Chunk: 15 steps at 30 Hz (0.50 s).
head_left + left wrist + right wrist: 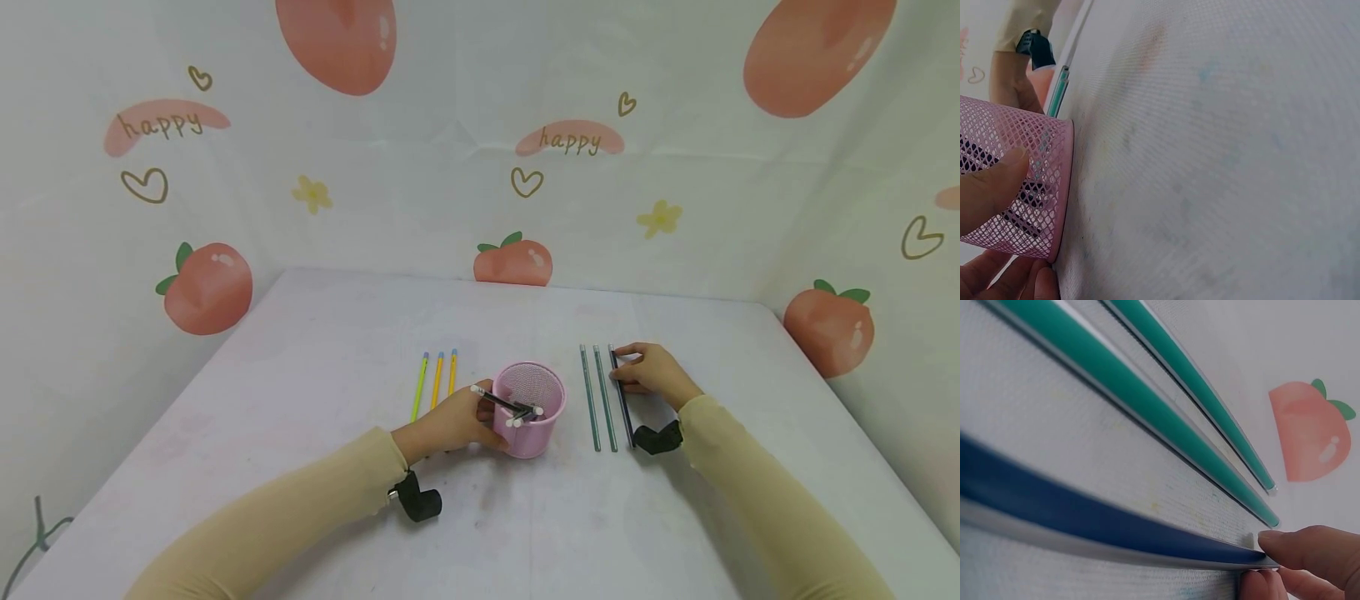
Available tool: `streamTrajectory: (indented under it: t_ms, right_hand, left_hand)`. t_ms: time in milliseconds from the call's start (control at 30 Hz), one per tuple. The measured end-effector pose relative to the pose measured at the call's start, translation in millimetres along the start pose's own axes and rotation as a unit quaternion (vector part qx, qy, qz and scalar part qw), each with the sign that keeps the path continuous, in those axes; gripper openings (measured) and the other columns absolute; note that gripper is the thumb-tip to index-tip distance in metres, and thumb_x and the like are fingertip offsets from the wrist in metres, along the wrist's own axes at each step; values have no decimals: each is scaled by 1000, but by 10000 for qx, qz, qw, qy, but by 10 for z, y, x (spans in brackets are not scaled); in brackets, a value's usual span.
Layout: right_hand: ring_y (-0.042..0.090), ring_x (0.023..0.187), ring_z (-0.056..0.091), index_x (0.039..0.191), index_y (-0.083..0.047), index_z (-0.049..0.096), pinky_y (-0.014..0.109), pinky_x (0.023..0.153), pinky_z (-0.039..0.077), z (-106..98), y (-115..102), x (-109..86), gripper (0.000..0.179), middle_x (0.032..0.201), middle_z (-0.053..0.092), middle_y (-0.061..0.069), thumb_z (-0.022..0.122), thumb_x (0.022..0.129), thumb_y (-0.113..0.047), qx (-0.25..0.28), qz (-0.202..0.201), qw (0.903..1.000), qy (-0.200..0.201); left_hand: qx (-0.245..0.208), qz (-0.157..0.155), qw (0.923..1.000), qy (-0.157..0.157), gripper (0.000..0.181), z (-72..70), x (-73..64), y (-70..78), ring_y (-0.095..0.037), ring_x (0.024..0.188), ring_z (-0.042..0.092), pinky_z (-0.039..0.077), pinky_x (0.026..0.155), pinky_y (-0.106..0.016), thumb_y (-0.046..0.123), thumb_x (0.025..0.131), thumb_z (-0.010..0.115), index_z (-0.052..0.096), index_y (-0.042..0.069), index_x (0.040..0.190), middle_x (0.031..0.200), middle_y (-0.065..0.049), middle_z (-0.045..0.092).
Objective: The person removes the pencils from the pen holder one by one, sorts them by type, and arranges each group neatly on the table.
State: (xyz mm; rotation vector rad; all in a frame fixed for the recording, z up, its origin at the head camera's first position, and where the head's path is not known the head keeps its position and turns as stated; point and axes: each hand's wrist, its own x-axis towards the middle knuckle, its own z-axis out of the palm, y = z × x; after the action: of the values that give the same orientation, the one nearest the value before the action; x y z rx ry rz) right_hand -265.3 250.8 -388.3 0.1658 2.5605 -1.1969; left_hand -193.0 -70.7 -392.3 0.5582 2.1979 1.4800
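Right hand [654, 372] has thumb and fingers pinched on a dark blue pencil [624, 407] close to its far end; can't tell if that end is off the table [525, 533]. Pencil is the rightmost of three, right of the cup, long axis running away from the person, far end angled slightly left, near end slightly right. Next to it, two green pencils [590, 400], apart from each other, same general heading, far tips pale, roughly parallel to the blue one. Left hand [453, 421] is wrapped on the left side of a pink mesh cup [536, 438], thumb on the near wall, fingers round the other side. Cup stands upright, mouth up, between the two pencil groups. Black pencils [498, 400] sit inside, pale ends up; one leans left across the rim, others lean toward the near side. Left of cup: yellow-green pencil [420, 387] and two orange pencils [437, 379], blue-tipped ends pointing away and slightly right, near parts partly hidden by the left hand and forearm.
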Motion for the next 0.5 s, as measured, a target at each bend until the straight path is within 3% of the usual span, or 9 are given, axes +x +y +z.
streamTrajectory:
  t_ms: [500]
  right_hand:
    - [13,81,62,140,3,43,22,72,59,-12,4,-19,63,129,52,29,71,88,-17,-164,61,9998,18]
  left_hand:
    - [64,195,9997,-107,75,-15,8,-42,-29,123,56,48,104,-35,-3,69,82,47,2,135,132,-14,58]
